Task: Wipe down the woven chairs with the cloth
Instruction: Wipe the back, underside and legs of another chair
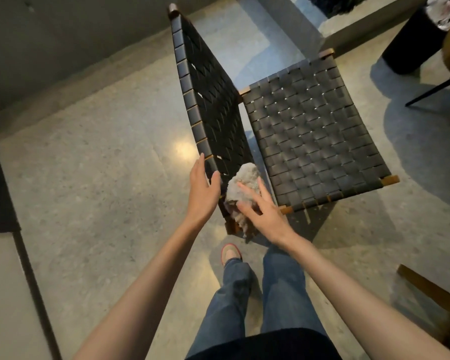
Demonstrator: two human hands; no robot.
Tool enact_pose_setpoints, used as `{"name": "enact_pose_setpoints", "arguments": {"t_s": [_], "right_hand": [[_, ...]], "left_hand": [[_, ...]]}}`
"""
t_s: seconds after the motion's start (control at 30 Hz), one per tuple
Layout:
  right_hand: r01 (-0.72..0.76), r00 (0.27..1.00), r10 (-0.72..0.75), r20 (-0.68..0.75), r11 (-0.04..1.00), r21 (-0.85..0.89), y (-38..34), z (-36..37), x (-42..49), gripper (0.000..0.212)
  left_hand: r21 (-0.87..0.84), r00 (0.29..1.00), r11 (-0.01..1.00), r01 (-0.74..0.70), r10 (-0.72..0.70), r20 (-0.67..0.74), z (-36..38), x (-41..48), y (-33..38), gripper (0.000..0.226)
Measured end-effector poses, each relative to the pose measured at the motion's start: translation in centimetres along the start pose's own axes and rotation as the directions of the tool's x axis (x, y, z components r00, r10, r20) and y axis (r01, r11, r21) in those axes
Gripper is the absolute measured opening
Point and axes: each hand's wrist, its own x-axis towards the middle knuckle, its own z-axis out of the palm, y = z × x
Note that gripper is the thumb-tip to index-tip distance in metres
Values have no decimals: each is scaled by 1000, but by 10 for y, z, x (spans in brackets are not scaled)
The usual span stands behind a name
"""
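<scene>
- At twelve o'clock from the person, the woven chair [309,131] stands on the floor [102,165], its backrest at the chair's nine o'clock.
- Hands: the left hand [203,188] lies straight-fingered along the backrest rim; the right hand [263,211], fingers spread, presses the grey cloth [242,183] on the backrest's near corner.
- A black bin [411,40] stands at one o'clock.

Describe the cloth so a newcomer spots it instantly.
Find the black woven chair mid-frame and follow its upright backrest to the near end. There the right hand presses the cloth: a fluffy pale-grey wad, the only soft light thing among dark straps.
</scene>
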Motion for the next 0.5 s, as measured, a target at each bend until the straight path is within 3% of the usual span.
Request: {"name": "enact_pose_setpoints", "arguments": {"t_s": [0.07, 0.23, 0.4, 0.5], "right_hand": [[5, 1000, -5, 18, 1000, -7, -2, 17, 11, 47], [57, 978, -48, -201, 998, 39, 20, 35, 35, 33], [43, 994, -37, -106, 998, 52, 68, 18, 65, 43], [-68, 997, 72, -39, 993, 101, 85, 8, 81, 38]], "left_hand": [[27, 998, 997, -69, 69, 2, 8, -1, -7, 57], [-29, 993, 994, -105, 103, -54, 28, -8, -24, 51], [40, 982, 997, -70, 76, -172, 51, -11, -24, 54], [71, 968, 996, -48, 64, -243, 62, -10, -20, 55]]}}
